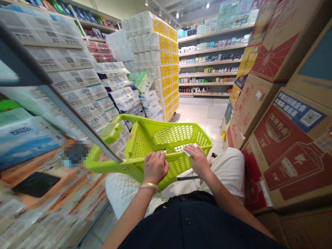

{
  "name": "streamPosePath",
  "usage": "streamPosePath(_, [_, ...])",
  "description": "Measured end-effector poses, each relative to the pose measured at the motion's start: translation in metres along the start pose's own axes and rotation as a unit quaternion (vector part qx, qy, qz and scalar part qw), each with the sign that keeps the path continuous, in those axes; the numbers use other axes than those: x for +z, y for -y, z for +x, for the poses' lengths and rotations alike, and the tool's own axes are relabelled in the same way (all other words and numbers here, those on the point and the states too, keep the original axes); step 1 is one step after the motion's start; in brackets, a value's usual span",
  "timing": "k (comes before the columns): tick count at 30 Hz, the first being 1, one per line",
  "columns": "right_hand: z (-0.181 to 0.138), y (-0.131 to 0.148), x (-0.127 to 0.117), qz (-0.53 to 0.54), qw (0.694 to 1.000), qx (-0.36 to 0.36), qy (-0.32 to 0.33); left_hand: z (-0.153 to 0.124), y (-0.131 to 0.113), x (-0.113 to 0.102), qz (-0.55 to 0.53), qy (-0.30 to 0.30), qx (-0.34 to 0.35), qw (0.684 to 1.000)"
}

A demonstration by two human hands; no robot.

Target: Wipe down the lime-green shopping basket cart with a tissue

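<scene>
In the head view, a lime-green shopping cart stands right before the person's knees. The left hand is curled over its near rim; the right hand, farther along that rim, grips a white wipe. Cartons are stacked on the right, wrapped packs on the left, a dark phone-like slab lying near them.

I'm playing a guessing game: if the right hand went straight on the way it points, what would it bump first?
The right hand would probably meet the green cart's far wall, though depth is unclear.
</scene>
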State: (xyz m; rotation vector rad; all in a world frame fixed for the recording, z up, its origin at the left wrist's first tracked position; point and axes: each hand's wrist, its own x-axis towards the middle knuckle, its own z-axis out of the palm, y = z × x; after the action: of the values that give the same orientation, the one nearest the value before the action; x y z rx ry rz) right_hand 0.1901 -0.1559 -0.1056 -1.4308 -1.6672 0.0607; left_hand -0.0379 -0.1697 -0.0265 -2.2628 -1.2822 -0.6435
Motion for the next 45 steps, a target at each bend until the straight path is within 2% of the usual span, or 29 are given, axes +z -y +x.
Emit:
streamPosePath(6, [0.002, -0.021, -0.028, -0.05, 0.991, 0.085, -0.087, -0.001, -0.002, 0.0, -0.001, -0.002, -0.005, 1.0])
streamPosePath(8, [0.0, -0.013, -0.025, -0.044, 0.993, 0.072, -0.077, -0.001, -0.002, 0.0, -0.004, -0.002, -0.008, 1.0])
streamPosePath(12, [-0.006, 0.013, -0.011, -0.005, 1.0, -0.01, -0.004, 0.0, 0.0, 0.0, -0.01, 0.004, -0.009, 1.0])
streamPosePath(14, [-0.006, 0.014, -0.011, 0.0, 1.0, -0.014, 0.002, -0.001, 0.0, 0.0, -0.012, 0.008, -0.008, 1.0])
streamPosePath(19, [0.001, -0.018, -0.028, -0.021, 0.994, 0.068, -0.082, -0.002, -0.001, -0.001, -0.022, 0.006, -0.015, 1.0])
streamPosePath(21, [0.001, -0.022, -0.03, -0.023, 0.992, 0.083, -0.098, -0.002, -0.001, -0.001, -0.018, 0.004, -0.017, 1.0])
streamPosePath(24, [-0.003, -0.006, -0.022, -0.011, 0.995, 0.066, -0.069, -0.001, -0.001, -0.001, -0.007, 0.004, -0.015, 1.0])
streamPosePath(27, [-0.007, 0.018, -0.01, 0.016, 1.0, -0.002, -0.004, -0.001, -0.001, -0.002, -0.004, 0.004, -0.014, 1.0])
streamPosePath(29, [-0.007, 0.022, -0.008, 0.024, 0.999, -0.026, 0.016, -0.001, 0.0, -0.002, -0.006, 0.002, -0.013, 1.0])
streamPosePath(35, [0.002, -0.016, -0.026, -0.024, 0.994, 0.079, -0.077, -0.001, -0.001, -0.003, -0.007, -0.007, -0.011, 1.0])
streamPosePath(37, [0.002, -0.017, -0.026, -0.025, 0.992, 0.094, -0.085, -0.001, -0.001, -0.003, -0.008, -0.008, -0.014, 1.0])
streamPosePath(39, [-0.001, -0.006, -0.02, -0.01, 0.995, 0.076, -0.067, -0.001, -0.001, -0.003, -0.009, -0.007, -0.015, 1.0])
streamPosePath(42, [-0.007, 0.014, -0.011, 0.018, 1.0, 0.013, -0.014, -0.001, -0.001, -0.002, -0.015, -0.005, -0.016, 1.0])
streamPosePath(45, [-0.007, 0.013, -0.011, 0.017, 1.0, -0.002, -0.004, -0.002, -0.001, -0.002, -0.016, -0.004, -0.014, 1.0])
